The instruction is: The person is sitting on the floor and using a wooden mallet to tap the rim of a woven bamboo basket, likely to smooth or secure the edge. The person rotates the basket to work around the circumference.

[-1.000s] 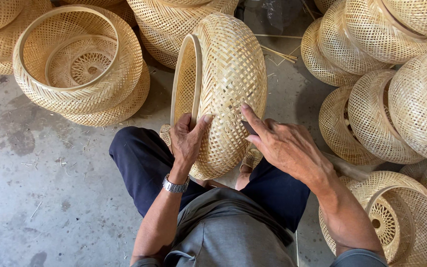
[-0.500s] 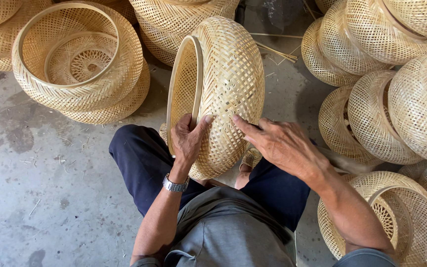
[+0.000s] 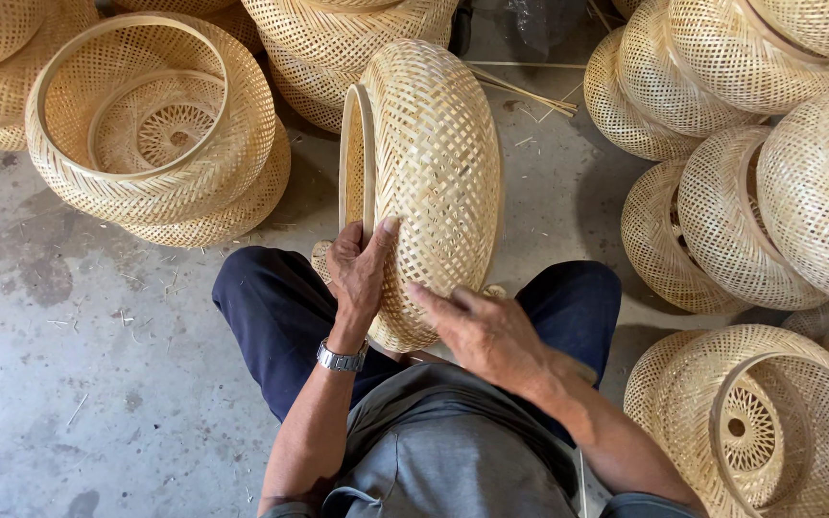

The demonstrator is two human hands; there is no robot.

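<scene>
A round woven bamboo basket (image 3: pixel 434 163) stands on its edge between my knees, its open rim facing left. My left hand (image 3: pixel 359 271) grips its lower left side near the rim, thumb up along the weave; a metal watch is on that wrist. My right hand (image 3: pixel 482 331) rests flat on the basket's lower right side, fingers pointing left across the weave. The bottom of the basket is hidden behind my hands and lap.
Stacked open baskets (image 3: pixel 155 134) stand at the upper left, more baskets (image 3: pixel 750 182) are piled on the right, and one (image 3: pixel 769 432) sits by my right leg. Loose bamboo strips (image 3: pixel 520 91) lie on the concrete floor (image 3: pixel 79 384).
My right hand has slid down and leftward along the basket's side, from its middle to its lower part. The left hand has kept its grip near the rim.
</scene>
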